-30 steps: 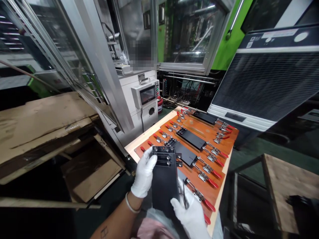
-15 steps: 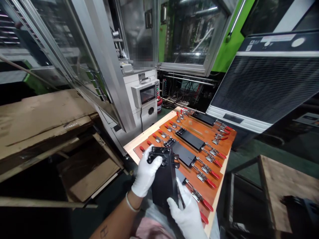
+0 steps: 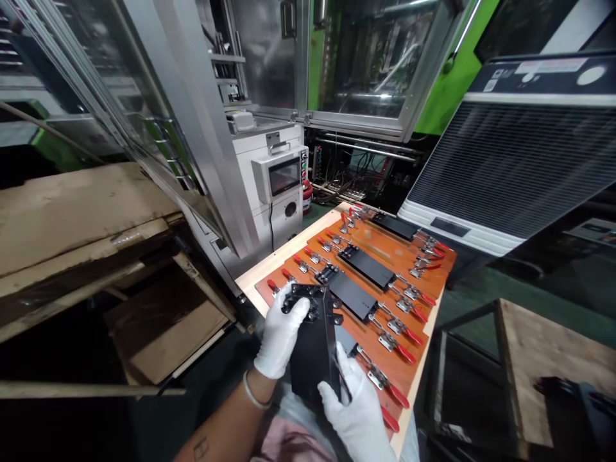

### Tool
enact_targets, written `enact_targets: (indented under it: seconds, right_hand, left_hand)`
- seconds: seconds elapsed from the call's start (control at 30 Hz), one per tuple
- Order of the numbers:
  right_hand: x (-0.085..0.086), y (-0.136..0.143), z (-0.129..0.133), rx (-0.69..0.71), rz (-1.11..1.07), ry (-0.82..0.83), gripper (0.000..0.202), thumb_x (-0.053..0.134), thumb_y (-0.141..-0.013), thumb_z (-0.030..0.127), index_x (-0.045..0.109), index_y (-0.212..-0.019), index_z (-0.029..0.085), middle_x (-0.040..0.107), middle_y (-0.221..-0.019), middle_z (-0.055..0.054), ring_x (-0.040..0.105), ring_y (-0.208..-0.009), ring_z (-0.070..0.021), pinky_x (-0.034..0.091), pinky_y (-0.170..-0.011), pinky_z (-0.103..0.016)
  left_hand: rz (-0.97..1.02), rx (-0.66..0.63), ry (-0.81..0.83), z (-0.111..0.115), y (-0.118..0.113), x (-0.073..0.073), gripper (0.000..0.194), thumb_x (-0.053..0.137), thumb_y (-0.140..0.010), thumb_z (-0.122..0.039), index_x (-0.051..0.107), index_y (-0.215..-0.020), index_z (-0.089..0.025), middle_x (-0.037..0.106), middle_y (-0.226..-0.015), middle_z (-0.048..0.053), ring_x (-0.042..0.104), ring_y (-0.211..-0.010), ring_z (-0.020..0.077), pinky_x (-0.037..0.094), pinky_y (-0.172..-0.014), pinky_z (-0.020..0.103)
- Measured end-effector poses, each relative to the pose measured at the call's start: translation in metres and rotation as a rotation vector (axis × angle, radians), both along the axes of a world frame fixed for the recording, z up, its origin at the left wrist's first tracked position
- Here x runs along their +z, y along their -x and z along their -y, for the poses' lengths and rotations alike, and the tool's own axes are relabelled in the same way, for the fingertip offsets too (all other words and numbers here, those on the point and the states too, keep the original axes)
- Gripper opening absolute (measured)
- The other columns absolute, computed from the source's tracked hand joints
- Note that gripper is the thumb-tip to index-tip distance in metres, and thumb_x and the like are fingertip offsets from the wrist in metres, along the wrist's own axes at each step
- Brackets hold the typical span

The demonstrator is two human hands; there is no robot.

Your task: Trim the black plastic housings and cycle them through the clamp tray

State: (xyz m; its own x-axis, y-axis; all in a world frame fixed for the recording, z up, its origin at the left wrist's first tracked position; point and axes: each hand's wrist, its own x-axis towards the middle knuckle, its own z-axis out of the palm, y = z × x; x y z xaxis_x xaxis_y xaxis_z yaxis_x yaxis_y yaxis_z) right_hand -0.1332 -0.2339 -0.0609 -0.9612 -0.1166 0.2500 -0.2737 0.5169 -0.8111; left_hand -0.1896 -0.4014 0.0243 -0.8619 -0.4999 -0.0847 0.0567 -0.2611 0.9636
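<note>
Both my hands wear white gloves. My left hand [image 3: 280,333] grips the top end of a black rectangular plastic part [image 3: 312,359], its thumb over small lugs and holes there. My right hand [image 3: 356,401] is closed at the part's lower right edge, with a thin dark tool, its kind unclear, between thumb and fingers. The held part is tilted upright, over the near edge of an orange fixture board [image 3: 385,251]. Similar black parts [image 3: 353,295] lie flat on that board between red-handled toggle clamps [image 3: 397,343].
A white machine cabinet with a touch screen [image 3: 285,176] stands ahead, beside a framed glass door [image 3: 192,128]. Cardboard-topped shelving [image 3: 81,205] is on the left. At the right are a large grilled unit [image 3: 510,154] and a wooden table [image 3: 553,346] with black parts on it.
The view has shifted slightly. My hands and the black part stay in nearly the same pose, with the part turned a little.
</note>
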Motion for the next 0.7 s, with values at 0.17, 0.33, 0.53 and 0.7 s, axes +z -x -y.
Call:
enact_targets:
  seconds: [0.17, 0.33, 0.53, 0.7]
  right_hand:
    - [0.012, 0.005, -0.002, -0.006, 0.200, 0.207, 0.054, 0.066, -0.078, 0.039, 0.067, -0.127, 0.018, 0.069, -0.123, -0.012, 0.064, -0.116, -0.0288, 0.054, -0.099, -0.036]
    - [0.025, 0.005, -0.001, 0.107, 0.513, 0.583, 0.063, 0.071, -0.076, 0.045, 0.063, -0.131, 0.016, 0.068, -0.124, -0.013, 0.065, -0.113, -0.0285, 0.053, -0.098, -0.035]
    - [0.073, 0.006, 0.008, 0.379, 0.606, 0.639, 0.055, 0.068, -0.081, 0.046, 0.066, -0.128, 0.018, 0.073, -0.107, -0.010, 0.067, -0.100, -0.0282, 0.052, -0.094, -0.037]
    - [0.086, 0.009, 0.017, 0.418, 0.611, 0.557, 0.050, 0.068, -0.080, 0.048, 0.071, -0.120, 0.019, 0.074, -0.098, -0.007, 0.068, -0.094, -0.0273, 0.054, -0.087, -0.036]
  left_hand:
    - [-0.025, -0.022, -0.100, 0.003, 0.001, -0.005, 0.049, 0.072, -0.079, -0.045, 0.068, -0.120, -0.019, 0.063, -0.136, 0.008, 0.049, -0.134, 0.0272, 0.028, -0.118, 0.038]
    - [0.053, -0.397, -0.695, 0.011, -0.003, -0.008, 0.066, 0.060, -0.078, -0.067, 0.070, -0.117, -0.013, 0.071, -0.122, 0.014, 0.055, -0.127, 0.0371, 0.037, -0.112, 0.050]
    - [-0.001, -0.625, -0.991, 0.019, -0.013, -0.016, 0.084, 0.048, -0.079, -0.077, 0.057, -0.134, -0.014, 0.069, -0.122, 0.019, 0.065, -0.111, 0.0416, 0.042, -0.103, 0.058]
    - [-0.136, -0.650, -1.015, 0.021, -0.016, -0.017, 0.077, 0.046, -0.085, -0.066, 0.052, -0.138, -0.010, 0.062, -0.134, 0.021, 0.055, -0.126, 0.0416, 0.038, -0.108, 0.056]
